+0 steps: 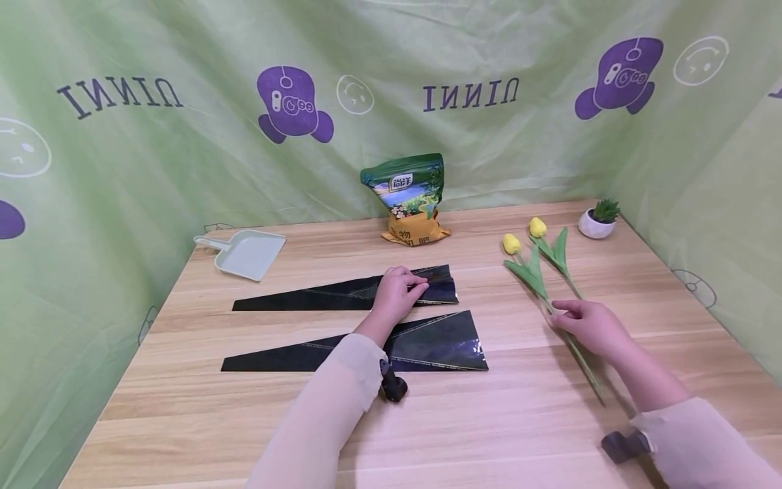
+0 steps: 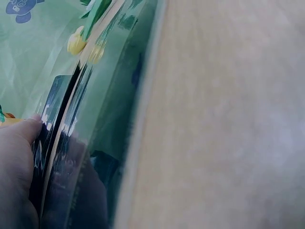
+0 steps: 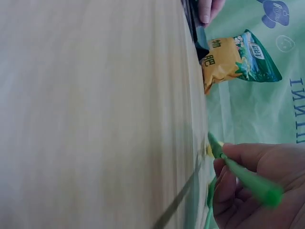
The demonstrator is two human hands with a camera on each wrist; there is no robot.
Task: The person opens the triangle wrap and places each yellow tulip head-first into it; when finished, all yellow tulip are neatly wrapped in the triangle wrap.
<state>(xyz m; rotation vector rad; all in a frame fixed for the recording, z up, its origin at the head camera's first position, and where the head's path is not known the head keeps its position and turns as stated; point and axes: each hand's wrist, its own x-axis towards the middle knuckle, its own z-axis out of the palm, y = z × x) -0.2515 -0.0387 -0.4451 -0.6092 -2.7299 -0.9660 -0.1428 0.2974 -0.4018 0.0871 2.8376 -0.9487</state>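
Observation:
Two black, glossy tapered flower sleeves lie on the table, wide ends to the right. My left hand (image 1: 400,292) is on the farther flower sleeve (image 1: 318,296), its thumb and fingers pinching the film near the wide end. In the left wrist view the thumb (image 2: 26,129) lies against the shiny film. The nearer flower sleeve (image 1: 440,343) lies flat below that wrist. With thumb and fingers my right hand (image 1: 592,326) pinches the green stem of a yellow tulip (image 1: 511,244). A second yellow tulip (image 1: 537,227) lies beside it, its lower stem hidden behind the hand.
A green and yellow bag (image 1: 415,200) stands at the back of the table (image 1: 489,421). At the back left lies a pale dustpan (image 1: 250,255). In the back right corner a small succulent sits in a white pot (image 1: 595,225). Green printed cloth (image 1: 391,61) hangs around the table.

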